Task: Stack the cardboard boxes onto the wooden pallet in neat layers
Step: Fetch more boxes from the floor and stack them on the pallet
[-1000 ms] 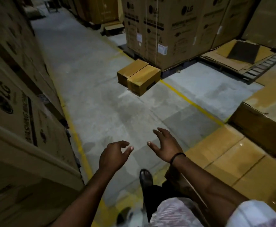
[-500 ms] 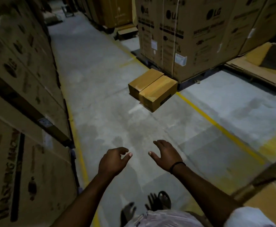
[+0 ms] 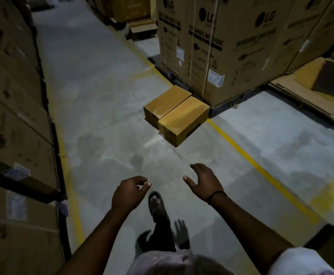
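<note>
Head view: left hand (image 3: 129, 192) loosely curled, right hand (image 3: 204, 182) with fingers spread, both holding nothing. The two small tan rectangular cardboard boxes (image 3: 177, 114) sit touching side by side on the grey concrete floor (image 3: 102, 116), just beside the tall printed washing-machine cartons (image 3: 231, 56) and well ahead of the hands. I read this as a fetch leg with at least those two left to stack, and I see no stacking pallet in frame. Versus half a second ago, the boxes are nearer and the hands slightly wider apart.
</note>
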